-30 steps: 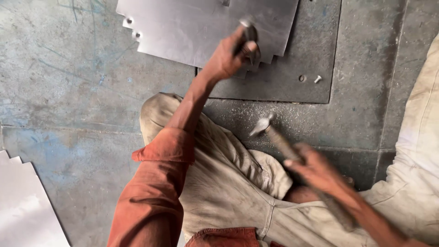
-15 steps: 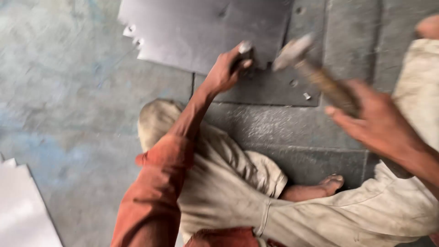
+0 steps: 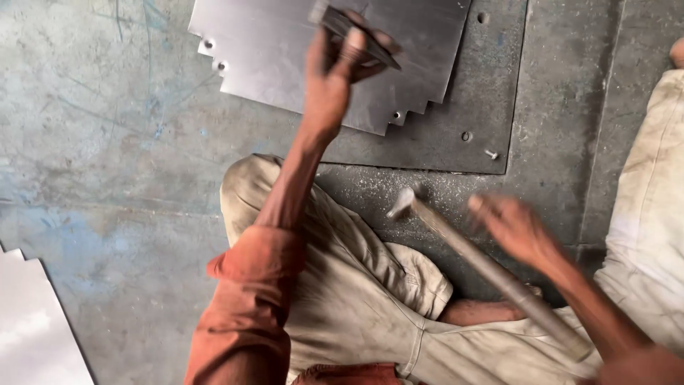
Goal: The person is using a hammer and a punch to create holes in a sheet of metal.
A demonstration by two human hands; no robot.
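Here, in the head view, the left hand (image 3: pixel 335 78) grips a punch (image 3: pixel 353 36) over the stacked metal sheets (image 3: pixel 285 57) on the dark plate (image 3: pixel 456 107). The right hand (image 3: pixel 516 228) is closed round a hammer (image 3: pixel 484 267) (blurred). Holding the punch upright and steady would serve best; its tip is hidden.

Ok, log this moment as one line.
left hand: grips punch over metal sheets | right hand: holds hammer
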